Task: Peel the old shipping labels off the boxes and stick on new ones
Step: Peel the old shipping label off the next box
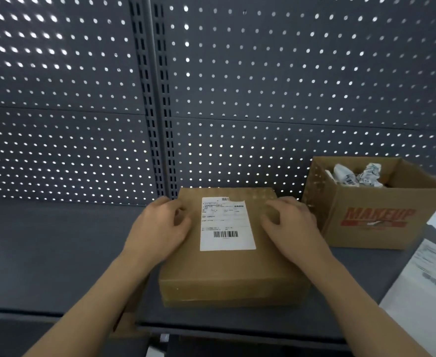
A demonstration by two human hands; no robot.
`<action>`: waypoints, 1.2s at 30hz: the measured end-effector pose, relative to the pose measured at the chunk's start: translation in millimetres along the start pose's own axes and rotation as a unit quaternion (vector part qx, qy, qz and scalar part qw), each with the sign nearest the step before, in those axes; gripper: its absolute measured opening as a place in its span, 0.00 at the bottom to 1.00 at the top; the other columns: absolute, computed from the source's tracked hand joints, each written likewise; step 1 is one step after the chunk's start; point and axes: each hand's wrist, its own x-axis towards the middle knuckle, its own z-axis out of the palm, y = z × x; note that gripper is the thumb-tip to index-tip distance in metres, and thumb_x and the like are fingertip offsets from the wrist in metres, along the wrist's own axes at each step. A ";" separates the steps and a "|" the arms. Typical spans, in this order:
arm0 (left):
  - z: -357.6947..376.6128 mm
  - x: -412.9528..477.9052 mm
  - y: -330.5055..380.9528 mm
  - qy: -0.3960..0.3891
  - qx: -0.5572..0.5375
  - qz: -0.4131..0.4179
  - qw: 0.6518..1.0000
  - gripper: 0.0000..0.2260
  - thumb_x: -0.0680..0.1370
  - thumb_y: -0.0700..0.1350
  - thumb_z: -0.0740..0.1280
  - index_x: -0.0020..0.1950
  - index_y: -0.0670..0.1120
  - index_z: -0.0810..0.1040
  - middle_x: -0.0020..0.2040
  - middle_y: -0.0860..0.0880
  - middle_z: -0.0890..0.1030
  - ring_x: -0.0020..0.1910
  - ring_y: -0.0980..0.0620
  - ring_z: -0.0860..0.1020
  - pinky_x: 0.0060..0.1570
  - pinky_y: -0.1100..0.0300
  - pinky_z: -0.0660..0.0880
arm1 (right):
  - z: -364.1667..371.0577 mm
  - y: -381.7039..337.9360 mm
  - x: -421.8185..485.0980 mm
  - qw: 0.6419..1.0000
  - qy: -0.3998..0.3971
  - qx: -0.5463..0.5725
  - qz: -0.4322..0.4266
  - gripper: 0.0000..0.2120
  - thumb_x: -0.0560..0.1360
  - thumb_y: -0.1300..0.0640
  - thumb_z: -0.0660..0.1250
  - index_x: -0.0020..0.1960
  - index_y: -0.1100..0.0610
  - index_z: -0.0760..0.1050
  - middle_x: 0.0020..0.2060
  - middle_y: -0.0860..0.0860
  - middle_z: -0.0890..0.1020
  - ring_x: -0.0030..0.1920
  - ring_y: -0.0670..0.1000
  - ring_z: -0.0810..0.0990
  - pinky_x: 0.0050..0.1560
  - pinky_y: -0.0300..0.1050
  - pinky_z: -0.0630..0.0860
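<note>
A flat brown cardboard box (232, 274) lies on the dark grey shelf (52, 253) in front of me. A white shipping label (226, 225) with a barcode is stuck on its top; the label's upper right corner is torn away. My left hand (160, 225) rests on the box's left side, fingers loosely curled, just left of the label. My right hand (289, 222) rests on the box top to the label's right, fingers bent down onto the cardboard. Neither hand holds the label.
An open cardboard box marked MAKEUP (376, 215) stands at the right with crumpled peeled labels (356, 175) inside. White label sheets (433, 269) lie at the far right edge. A perforated grey back panel (237, 86) rises behind the shelf.
</note>
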 end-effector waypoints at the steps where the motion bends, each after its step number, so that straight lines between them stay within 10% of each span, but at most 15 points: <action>1: 2.2 5.7 -0.6 -0.009 -0.003 0.009 1.000 0.13 0.78 0.51 0.65 0.59 0.49 0.81 0.48 0.53 0.77 0.45 0.53 0.76 0.45 0.55 0.76 | 1.9 -1.5 7.5 1.000 -0.003 -0.004 -0.007 0.14 0.79 0.52 0.64 0.62 0.54 0.78 0.57 0.50 0.76 0.59 0.54 0.74 0.63 0.54 0.70; 7: 22.3 56.3 -1.8 -0.063 -0.030 0.107 0.992 0.10 0.79 0.49 0.66 0.59 0.51 0.80 0.44 0.54 0.75 0.44 0.55 0.75 0.46 0.56 0.76 | 26.2 -8.1 60.0 0.998 -0.035 -0.042 -0.024 0.10 0.78 0.53 0.63 0.43 0.55 0.80 0.44 0.49 0.78 0.46 0.50 0.76 0.52 0.52 0.77; 13: 46.2 91.2 -4.2 -0.114 -0.023 0.183 0.976 0.10 0.78 0.48 0.65 0.58 0.50 0.80 0.48 0.53 0.75 0.49 0.51 0.74 0.51 0.53 0.75 | 38.6 -16.1 62.4 0.995 -0.006 -0.091 -0.049 0.11 0.79 0.56 0.63 0.55 0.53 0.84 0.49 0.51 0.78 0.51 0.51 0.75 0.53 0.48 0.76; 36: 71.1 99.4 -11.5 -0.103 -0.067 0.183 0.975 0.20 0.73 0.59 0.53 0.56 0.58 0.79 0.48 0.58 0.75 0.49 0.53 0.75 0.54 0.46 0.72 | 53.8 -8.2 59.0 0.977 0.081 -0.163 -0.114 0.11 0.77 0.54 0.63 0.49 0.54 0.83 0.48 0.47 0.81 0.49 0.50 0.77 0.43 0.47 0.77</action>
